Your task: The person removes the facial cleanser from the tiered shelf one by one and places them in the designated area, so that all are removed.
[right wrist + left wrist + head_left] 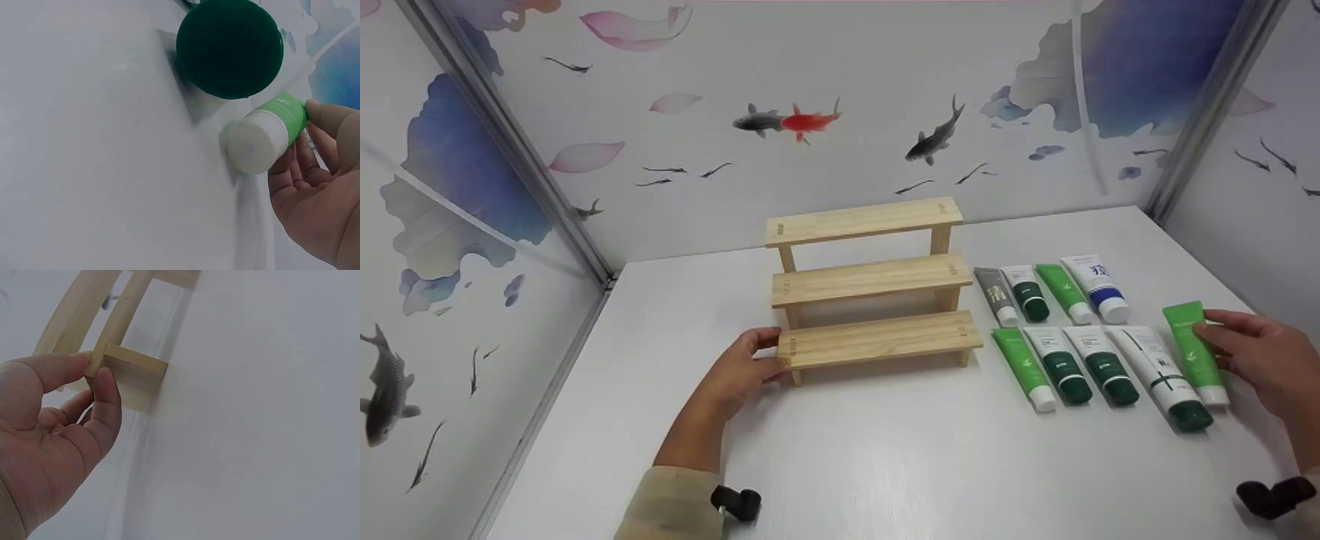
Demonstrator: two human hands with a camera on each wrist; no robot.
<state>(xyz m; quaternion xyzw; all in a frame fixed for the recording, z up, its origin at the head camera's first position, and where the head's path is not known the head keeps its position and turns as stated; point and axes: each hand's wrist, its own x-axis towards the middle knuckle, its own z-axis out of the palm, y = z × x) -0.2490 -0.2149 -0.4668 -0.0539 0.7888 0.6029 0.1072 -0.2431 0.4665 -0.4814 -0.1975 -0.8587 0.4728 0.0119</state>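
Note:
A three-step wooden display stand stands on the white table. My left hand pinches the left end of its lowest step; in the left wrist view thumb and fingers close round the board's end. At the far right, my right hand holds a green tube with a white cap, its thumb on the tube's face and the fingers at the side. In the right wrist view the green tube points its white cap at the camera, beside a dark green cap.
Two rows of squeeze tubes lie right of the stand. The back row includes a grey tube and a blue-banded white tube; the front row has another green tube and a large white tube. Printed wall panels surround the table.

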